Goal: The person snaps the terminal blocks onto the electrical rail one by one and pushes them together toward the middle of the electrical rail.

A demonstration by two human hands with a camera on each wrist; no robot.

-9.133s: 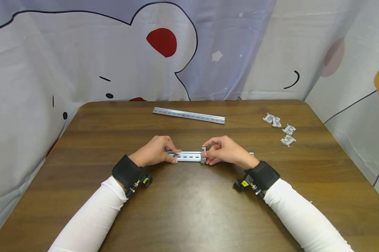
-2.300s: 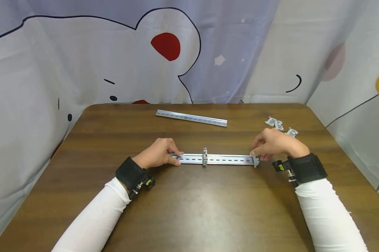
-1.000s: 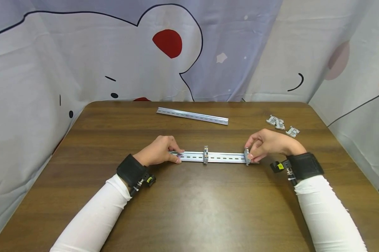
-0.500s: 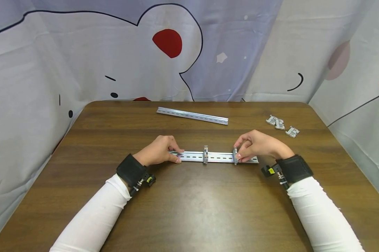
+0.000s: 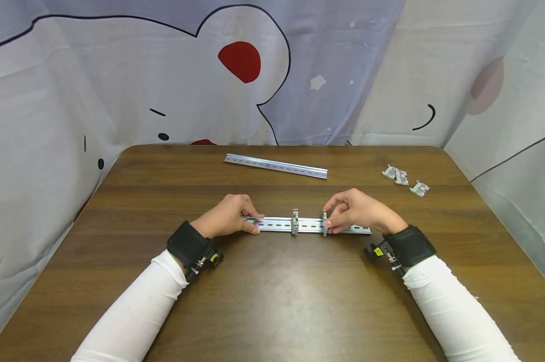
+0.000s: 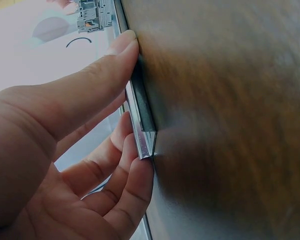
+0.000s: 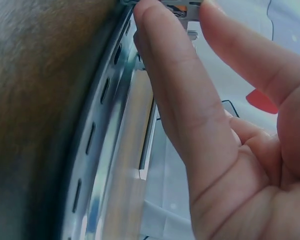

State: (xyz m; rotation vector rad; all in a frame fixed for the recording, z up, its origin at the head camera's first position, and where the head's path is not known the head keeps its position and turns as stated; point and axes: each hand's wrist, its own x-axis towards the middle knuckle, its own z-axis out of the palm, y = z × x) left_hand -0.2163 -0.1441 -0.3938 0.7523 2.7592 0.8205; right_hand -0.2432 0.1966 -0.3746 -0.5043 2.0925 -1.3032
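A slotted metal DIN rail lies across the middle of the table. My left hand pinches its left end; the left wrist view shows the thumb along one edge of the rail and fingertips at the other. Near the rail's middle stand thin grey terminal blocks, side by side. To their right, my right hand pinches another terminal block between thumb and fingers, upright across the rail. In the right wrist view, only part of that block shows at the top; the fingers cover the rest.
A second DIN rail lies slightly slanted at the back of the table. Three loose terminal blocks lie flat at the back right, one of them apart from the other two. A printed curtain hangs behind the table.
My right hand has moved left along the rail with the terminal block, from the right end towards the middle blocks. Earlier, another loose block lay at the back right. My left hand stays put.
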